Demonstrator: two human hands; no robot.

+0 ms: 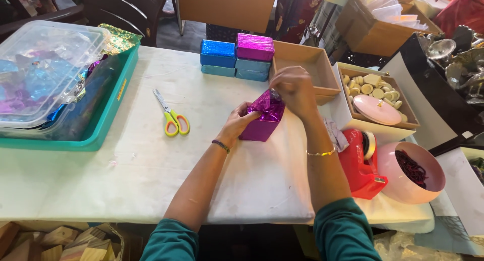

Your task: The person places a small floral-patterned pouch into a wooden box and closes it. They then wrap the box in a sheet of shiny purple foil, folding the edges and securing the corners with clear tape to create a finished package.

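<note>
Head view. Item: 1 box in magenta foil, desk centre. Left hand pressed against its 9 o'clock side, fingers together on the foil. Right hand pinched shut on the loose foil end at 12 o'clock. Sides look covered; top end is still bunched, unsealed. 4 wrapped boxes stacked at 12 o'clock. Scissors at 9 o'clock; red tape dispenser at 4 o'clock.

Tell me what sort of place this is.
Likely a gift-packing or craft workshop. The hands fold shiny purple foil around a small box on a cloth-covered table; wrapped blue and magenta boxes are stacked behind, with scissors and a red tape dispenser nearby.
</note>
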